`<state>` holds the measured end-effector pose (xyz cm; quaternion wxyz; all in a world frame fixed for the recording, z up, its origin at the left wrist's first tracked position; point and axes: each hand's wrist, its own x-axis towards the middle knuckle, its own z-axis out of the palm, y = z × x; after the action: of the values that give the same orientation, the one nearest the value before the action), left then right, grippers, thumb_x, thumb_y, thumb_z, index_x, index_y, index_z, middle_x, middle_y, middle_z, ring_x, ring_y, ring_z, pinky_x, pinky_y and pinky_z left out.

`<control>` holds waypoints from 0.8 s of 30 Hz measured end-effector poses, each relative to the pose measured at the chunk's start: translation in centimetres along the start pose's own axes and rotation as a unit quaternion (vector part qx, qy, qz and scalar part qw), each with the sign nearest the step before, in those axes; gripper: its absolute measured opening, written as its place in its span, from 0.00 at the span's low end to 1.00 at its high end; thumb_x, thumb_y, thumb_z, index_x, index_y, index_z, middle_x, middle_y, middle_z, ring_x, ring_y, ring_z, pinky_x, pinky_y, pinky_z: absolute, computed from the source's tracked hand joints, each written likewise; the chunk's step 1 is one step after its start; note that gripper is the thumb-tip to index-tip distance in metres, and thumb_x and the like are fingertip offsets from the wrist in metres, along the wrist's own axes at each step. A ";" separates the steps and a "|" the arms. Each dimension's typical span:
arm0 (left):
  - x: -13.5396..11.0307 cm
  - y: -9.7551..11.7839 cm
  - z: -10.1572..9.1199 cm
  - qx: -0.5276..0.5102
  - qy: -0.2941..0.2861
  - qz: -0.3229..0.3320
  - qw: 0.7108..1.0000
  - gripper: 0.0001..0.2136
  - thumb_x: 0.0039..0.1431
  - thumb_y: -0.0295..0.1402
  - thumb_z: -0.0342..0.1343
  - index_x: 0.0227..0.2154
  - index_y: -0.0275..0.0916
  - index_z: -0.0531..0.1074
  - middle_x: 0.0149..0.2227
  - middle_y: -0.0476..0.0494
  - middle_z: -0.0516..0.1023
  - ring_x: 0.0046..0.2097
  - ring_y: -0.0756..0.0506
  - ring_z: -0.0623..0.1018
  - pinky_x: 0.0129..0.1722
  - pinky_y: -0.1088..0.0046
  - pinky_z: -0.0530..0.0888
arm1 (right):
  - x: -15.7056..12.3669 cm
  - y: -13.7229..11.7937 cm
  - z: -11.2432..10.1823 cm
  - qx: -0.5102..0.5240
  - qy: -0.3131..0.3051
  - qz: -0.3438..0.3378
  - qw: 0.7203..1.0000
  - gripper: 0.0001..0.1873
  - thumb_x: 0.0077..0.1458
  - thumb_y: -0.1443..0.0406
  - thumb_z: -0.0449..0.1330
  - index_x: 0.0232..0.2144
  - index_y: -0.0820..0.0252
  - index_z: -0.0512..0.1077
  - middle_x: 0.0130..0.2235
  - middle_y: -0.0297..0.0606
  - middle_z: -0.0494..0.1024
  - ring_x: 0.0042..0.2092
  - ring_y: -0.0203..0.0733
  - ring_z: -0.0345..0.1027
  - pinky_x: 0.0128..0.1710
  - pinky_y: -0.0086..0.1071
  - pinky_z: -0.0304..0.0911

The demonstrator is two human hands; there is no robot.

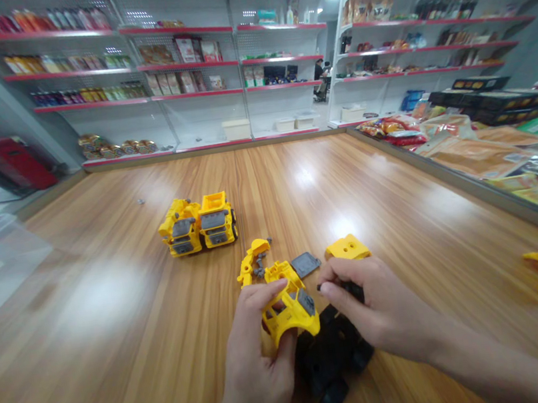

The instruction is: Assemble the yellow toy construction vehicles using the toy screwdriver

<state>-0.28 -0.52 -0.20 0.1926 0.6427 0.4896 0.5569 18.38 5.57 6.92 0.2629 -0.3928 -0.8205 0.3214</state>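
Yellow plastic toy cab with grey panel (289,321), lower centre, gripped in left hand (262,357); right hand (364,295) pinching small black piece (319,287); black wheeled plastic chassis (329,349) below; two yellow-and-grey toy trucks (214,222) beyond, left of centre, on wood-grained worktop (121,365).

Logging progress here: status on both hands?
Left hand gripping yellow toy vehicle cab. Right hand pinching small black piece. Black wheeled chassis partly hidden.

Ok so the toy cab (290,321) is bright yellow with a grey windscreen (306,301), chassis (325,355) just right of it is black. Flat panel (305,264) beyond the cab's plain grey, dump truck (217,226) left of it's yellow and grey. Table's (121,365) brown, streaky woodgrain.
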 end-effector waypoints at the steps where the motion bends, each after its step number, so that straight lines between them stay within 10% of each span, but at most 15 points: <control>1: -0.1 0.0 0.0 -0.002 -0.002 -0.003 1.000 0.21 0.59 0.21 0.53 0.53 0.46 0.64 0.49 0.43 0.67 0.52 0.42 0.71 0.52 0.63 0.71 | 0.1 0.1 0.0 0.001 0.023 -0.003 1.000 0.11 0.63 0.64 0.52 0.28 0.59 0.65 0.24 0.29 0.66 0.26 0.33 0.59 0.26 0.30 0.52; 14: 0.1 0.6 0.0 0.037 -0.033 0.104 0.993 0.23 0.57 0.18 0.54 0.54 0.42 0.63 0.47 0.43 0.67 0.50 0.46 0.71 0.52 0.71 0.70 | -0.3 -0.8 1.0 0.018 -0.014 -0.009 1.000 0.22 0.48 0.60 0.69 0.42 0.58 0.66 0.40 0.36 0.74 0.41 0.42 0.70 0.43 0.35 0.64; 24: -0.6 0.7 0.6 0.015 0.024 0.026 0.999 0.33 0.53 0.22 0.59 0.61 0.40 0.54 0.52 0.37 0.64 0.48 0.42 0.71 0.50 0.60 0.72 | 0.8 1.1 -0.1 0.000 0.046 0.003 0.999 0.25 0.49 0.61 0.68 0.50 0.56 0.70 0.46 0.39 0.77 0.47 0.45 0.71 0.49 0.41 0.66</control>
<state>0.61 -1.11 -0.17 0.1560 0.6448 0.4854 0.5695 18.57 6.80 6.31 0.2993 -0.4093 -0.8065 0.3041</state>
